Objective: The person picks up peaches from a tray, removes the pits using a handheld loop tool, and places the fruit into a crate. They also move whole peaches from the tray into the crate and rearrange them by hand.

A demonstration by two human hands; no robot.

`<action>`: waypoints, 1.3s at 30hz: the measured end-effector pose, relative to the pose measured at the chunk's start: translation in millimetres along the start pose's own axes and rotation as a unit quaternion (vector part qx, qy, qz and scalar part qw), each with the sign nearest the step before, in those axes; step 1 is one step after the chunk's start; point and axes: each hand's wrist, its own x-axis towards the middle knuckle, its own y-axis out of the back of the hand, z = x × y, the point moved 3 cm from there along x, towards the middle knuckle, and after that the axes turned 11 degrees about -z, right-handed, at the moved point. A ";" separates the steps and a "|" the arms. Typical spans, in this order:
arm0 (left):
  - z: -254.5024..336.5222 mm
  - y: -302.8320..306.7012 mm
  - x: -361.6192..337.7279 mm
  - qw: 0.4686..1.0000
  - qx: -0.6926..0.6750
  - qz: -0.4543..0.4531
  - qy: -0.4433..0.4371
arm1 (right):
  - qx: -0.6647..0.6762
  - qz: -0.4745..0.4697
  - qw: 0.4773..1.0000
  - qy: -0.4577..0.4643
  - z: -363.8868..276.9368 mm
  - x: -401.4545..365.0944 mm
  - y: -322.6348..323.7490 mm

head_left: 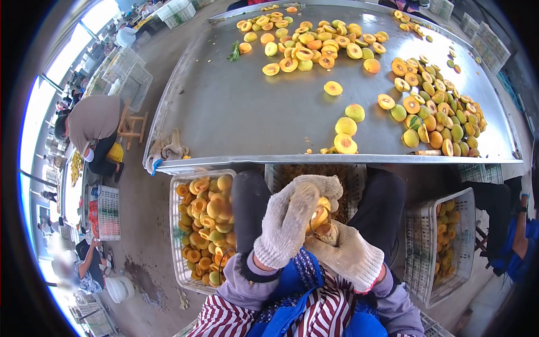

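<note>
Both my hands wear knitted work gloves and meet over my lap, below the table edge. In my left hand [292,216] a yellow-orange fruit piece [319,216] is held, fingers curled over it. My right hand [353,255] is closed around a small tool with a thin curved metal loop [323,228], which touches the fruit. The tool's handle is mostly hidden in the glove. Under my hands, between my knees, stands a crate [275,174] with small brown bits in it.
The metal table [241,112] ahead carries halved and whole fruit [443,118] and a pair of gloves [171,149]. A crate of fruit halves [205,224] stands at left, another crate [418,247] at right. Other people [95,121] sit at left; one person's arm [522,230] shows at right.
</note>
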 end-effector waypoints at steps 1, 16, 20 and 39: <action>4.8 2.0 5.4 0.995 0.082 -0.016 0.048 | 0.001 0.003 1.000 -0.001 -0.9 -1.6 1.6; 12.9 -22.5 11.1 0.974 0.208 -0.045 0.080 | 0.205 -0.132 0.965 -0.099 -10.6 -18.2 10.9; 18.1 -25.7 15.9 0.936 0.343 -0.066 -0.046 | 0.305 -0.199 0.930 -0.052 3.4 -18.5 13.3; -8.5 -33.0 26.2 0.979 -0.007 -0.200 -0.038 | 0.531 -0.443 0.722 -0.009 32.8 -23.3 1.3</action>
